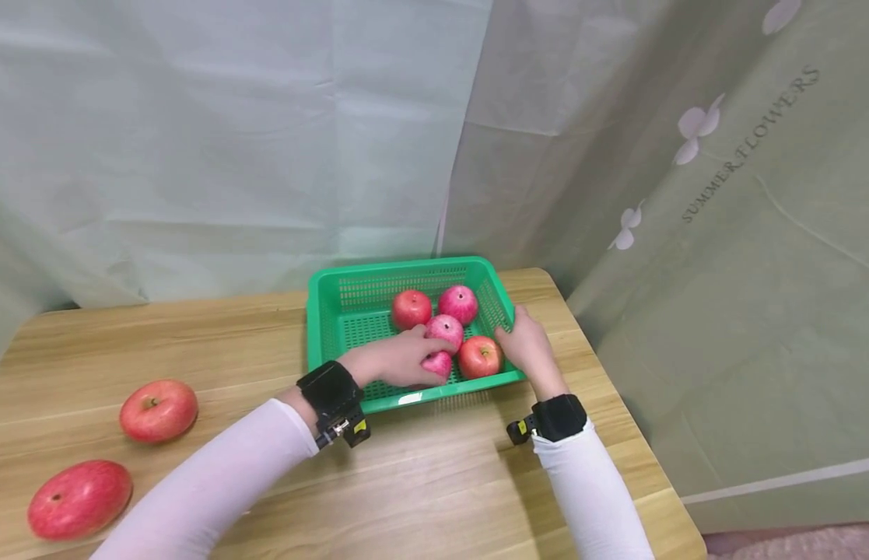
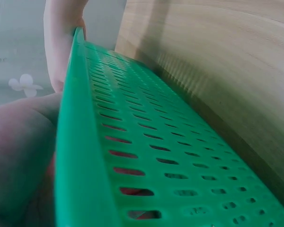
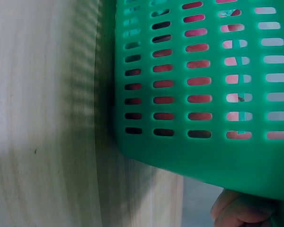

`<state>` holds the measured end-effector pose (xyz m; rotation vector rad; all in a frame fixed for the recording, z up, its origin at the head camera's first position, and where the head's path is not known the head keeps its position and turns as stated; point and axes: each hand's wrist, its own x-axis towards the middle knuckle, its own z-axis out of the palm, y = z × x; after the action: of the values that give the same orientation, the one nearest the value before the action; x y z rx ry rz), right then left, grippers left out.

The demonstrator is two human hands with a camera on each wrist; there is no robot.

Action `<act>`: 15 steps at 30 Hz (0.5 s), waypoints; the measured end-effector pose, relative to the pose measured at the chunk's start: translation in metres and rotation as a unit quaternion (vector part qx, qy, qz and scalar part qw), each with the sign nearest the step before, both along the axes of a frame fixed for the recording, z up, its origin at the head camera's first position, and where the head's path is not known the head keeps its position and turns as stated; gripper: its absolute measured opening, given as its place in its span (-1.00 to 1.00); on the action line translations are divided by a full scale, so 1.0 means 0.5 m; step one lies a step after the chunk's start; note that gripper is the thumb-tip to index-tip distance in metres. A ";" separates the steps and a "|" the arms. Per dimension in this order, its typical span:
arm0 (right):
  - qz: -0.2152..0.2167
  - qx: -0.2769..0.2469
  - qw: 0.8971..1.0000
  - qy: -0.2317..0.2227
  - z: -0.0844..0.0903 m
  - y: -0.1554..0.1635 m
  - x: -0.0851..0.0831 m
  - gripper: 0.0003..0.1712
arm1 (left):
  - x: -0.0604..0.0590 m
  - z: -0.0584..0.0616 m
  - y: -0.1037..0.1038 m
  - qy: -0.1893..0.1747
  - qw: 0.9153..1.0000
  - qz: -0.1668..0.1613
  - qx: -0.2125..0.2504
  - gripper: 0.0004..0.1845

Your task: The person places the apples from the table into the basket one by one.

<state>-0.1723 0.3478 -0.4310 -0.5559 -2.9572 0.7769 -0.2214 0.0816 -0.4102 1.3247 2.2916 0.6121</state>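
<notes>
1. The basket (image 1: 399, 403), green and slotted, sits at the far right of the table (image 1: 406, 490).
2. The person's left hand (image 1: 392, 359) reaches over the basket's near rim, fingers curled round the held apple (image 1: 437, 364), which is low inside by the near wall. In the left wrist view the wall hides most of this grip.
3. The right hand (image 1: 528, 346) is clamped on the basket's right rim, toward the near corner; the right wrist view shows its curled fingers at the rim.
4. Beyond the held apple, just beside it, is the middle apple (image 1: 445, 330).
5. The far-left apple (image 1: 410, 310) and the far-right apple (image 1: 458, 304) lie behind that one.
6. The near-right apple (image 1: 480, 358) lies between the two hands.
7. Well left of the basket, two apples (image 1: 159, 411) rest on the table, one nearer and farther left.
8. A pale curtain (image 1: 217, 155) hangs behind the table.
</notes>
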 end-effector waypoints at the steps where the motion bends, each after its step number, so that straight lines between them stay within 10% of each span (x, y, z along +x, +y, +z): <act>1: 0.000 0.001 1.000 -0.001 0.000 0.001 0.000 -0.34 | 0.000 0.000 0.001 0.001 1.000 -0.001 -0.001 -0.35; 15: -0.003 -0.005 1.000 0.001 0.000 -0.001 0.002 -0.36 | 0.005 0.002 -0.004 0.002 0.999 -0.007 -0.045 -0.42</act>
<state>-0.1713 0.3471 -0.4310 -0.5639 -2.9499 0.7927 -0.2187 0.0796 -0.4093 1.2996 2.2840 0.4971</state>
